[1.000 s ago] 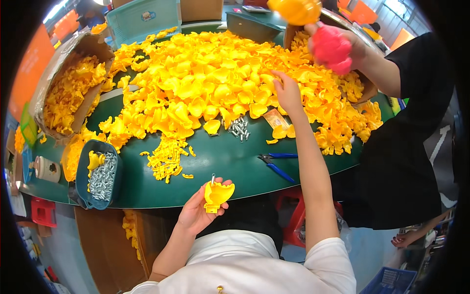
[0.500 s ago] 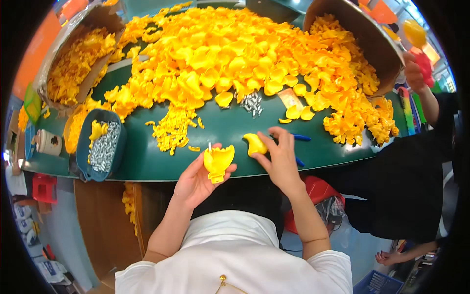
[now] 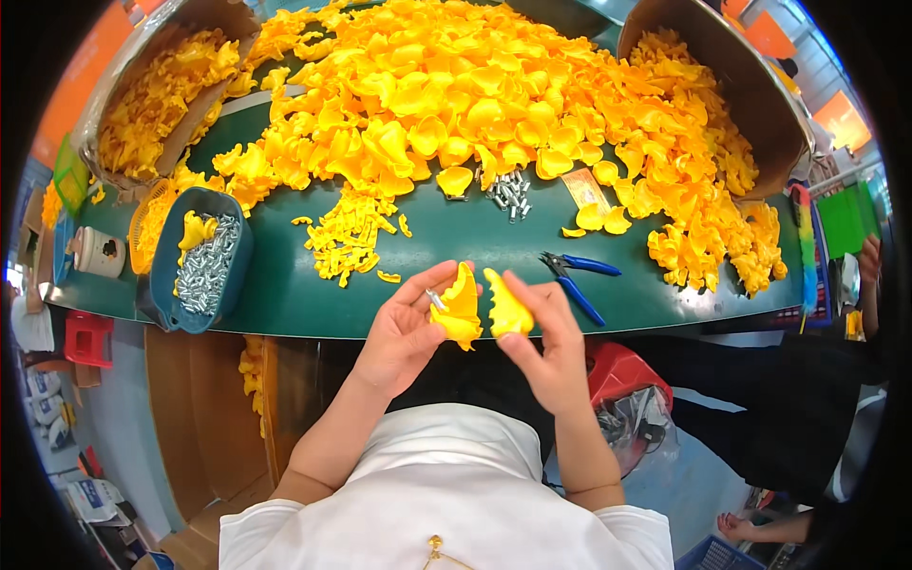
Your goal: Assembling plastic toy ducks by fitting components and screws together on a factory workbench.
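My left hand (image 3: 397,334) grips a jagged-edged yellow plastic shell (image 3: 462,310), turned with its hollow side toward the right. A short silver metal pin (image 3: 436,300) sticks out beside it at my left fingers. Just to the right, my right hand (image 3: 553,347) holds a second, smaller yellow shell piece (image 3: 509,312) between thumb and fingers. A narrow gap separates the two pieces, both above the near edge of the green table (image 3: 456,242). Blue-handled cutting pliers (image 3: 579,275) lie beyond my right hand, with their jaws pointing left.
A large heap of yellow shells (image 3: 427,95) covers the far table, between tipped cardboard boxes (image 3: 679,47). Small yellow parts (image 3: 344,239) and loose silver pins (image 3: 510,196) lie nearer. A blue bin (image 3: 239,261) of pins stands left. Another person's dark clothing (image 3: 769,399) shows at right.
My hands have come closer together, and the left shell has turned sideways. The pliers, partly hidden before, now show fully. The other person's raised hand with a yellow and red object has left its place.
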A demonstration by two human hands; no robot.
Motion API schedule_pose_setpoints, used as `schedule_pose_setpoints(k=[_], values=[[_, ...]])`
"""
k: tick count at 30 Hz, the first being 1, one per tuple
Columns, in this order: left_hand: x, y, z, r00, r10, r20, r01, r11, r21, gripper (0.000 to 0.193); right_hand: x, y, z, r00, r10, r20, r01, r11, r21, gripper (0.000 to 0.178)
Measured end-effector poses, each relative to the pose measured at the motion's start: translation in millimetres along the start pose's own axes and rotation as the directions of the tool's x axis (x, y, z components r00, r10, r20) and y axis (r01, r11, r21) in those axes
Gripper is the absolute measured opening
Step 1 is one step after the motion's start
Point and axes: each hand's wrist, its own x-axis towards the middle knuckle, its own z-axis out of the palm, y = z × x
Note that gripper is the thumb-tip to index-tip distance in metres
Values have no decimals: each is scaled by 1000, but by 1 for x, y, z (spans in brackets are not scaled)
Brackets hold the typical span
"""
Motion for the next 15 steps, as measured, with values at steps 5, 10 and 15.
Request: schedule_pose_setpoints(k=[5, 10, 15], values=[[-2, 0, 8, 1000, -14, 5, 14, 995, 99, 68, -4, 0, 14, 998, -25, -53, 24, 1000, -11, 50], [-3, -1, 10, 1000, -2, -11, 4, 985, 172, 68, -3, 4, 18, 996, -49, -78, 50, 999, 16, 50], [-3, -1, 7, 1000, 10, 15, -13, 982, 190, 67, -4, 2, 17, 997, -25, -73, 28, 999, 30, 50]])
